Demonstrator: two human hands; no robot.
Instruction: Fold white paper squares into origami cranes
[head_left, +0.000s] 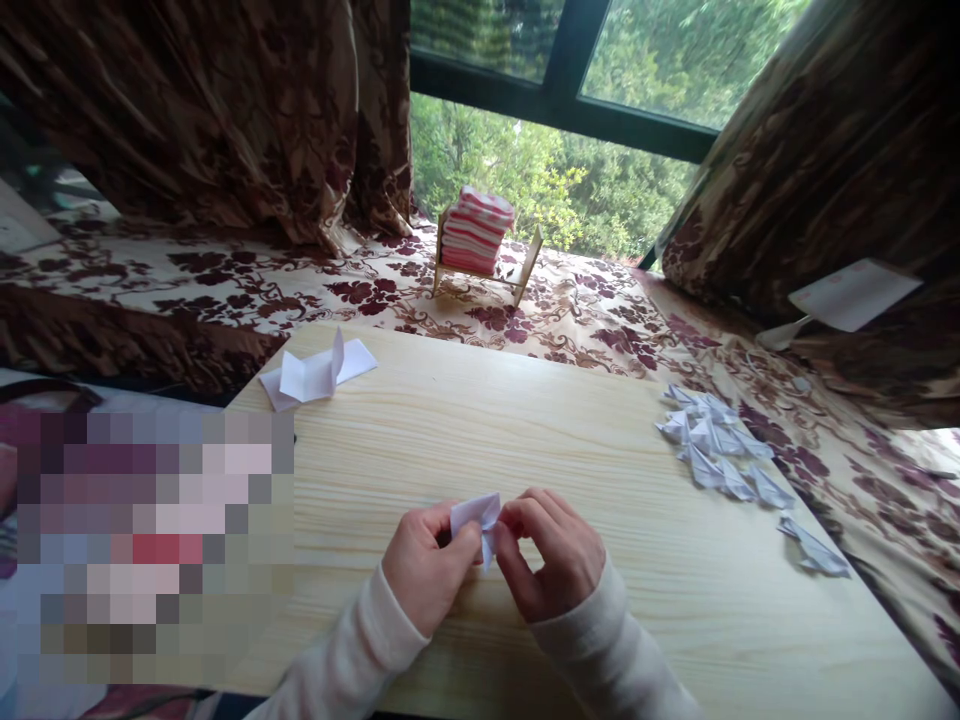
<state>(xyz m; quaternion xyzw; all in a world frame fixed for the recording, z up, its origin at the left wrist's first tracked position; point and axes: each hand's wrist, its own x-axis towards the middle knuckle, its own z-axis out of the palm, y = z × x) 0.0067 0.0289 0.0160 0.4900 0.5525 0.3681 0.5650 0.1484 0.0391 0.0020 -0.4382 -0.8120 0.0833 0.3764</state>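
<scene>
Both hands meet over the near middle of a pale wooden table [525,430]. My left hand [429,568] and my right hand [553,560] pinch a small folded piece of white paper [480,518] between thumbs and fingers, just above the tabletop. Cream sleeves cover both wrists. Most of the paper is hidden by my fingers.
Several folded white paper pieces [720,450] lie in a heap at the table's right edge. A few white paper sheets [315,375] rest at the far left corner. A small wooden rack with a red-and-white striped stack [476,235] stands on the floral-covered window seat behind. A blurred patch covers the left.
</scene>
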